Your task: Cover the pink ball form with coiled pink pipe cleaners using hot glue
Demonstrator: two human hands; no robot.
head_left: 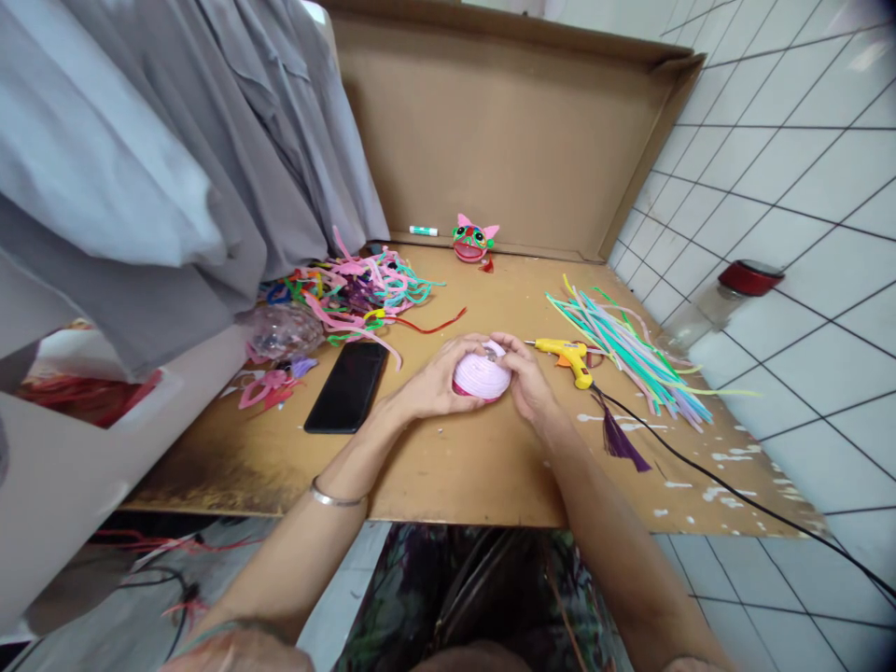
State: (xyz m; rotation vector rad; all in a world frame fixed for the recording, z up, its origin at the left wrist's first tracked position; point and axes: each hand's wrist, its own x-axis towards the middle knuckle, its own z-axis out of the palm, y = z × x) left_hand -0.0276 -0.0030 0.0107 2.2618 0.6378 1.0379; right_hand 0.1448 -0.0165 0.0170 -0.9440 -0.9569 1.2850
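A round ball wrapped in pale pink pipe cleaners, with a darker pink-red band along its bottom, is held between both hands above the middle of the table. My left hand curls round its left side. On the other side, my right hand presses its fingers near the top, where a small greyish spot shows. Right of that hand lies a yellow hot glue gun, its nozzle pointing left. Left of my left hand rests a black phone.
A tangled heap of coloured pipe cleaners sits back left, beside a clear plastic bag. Straight pipe cleaners lie right, near a purple tassel and a black cord. A finished animal head and a glue stick stand behind.
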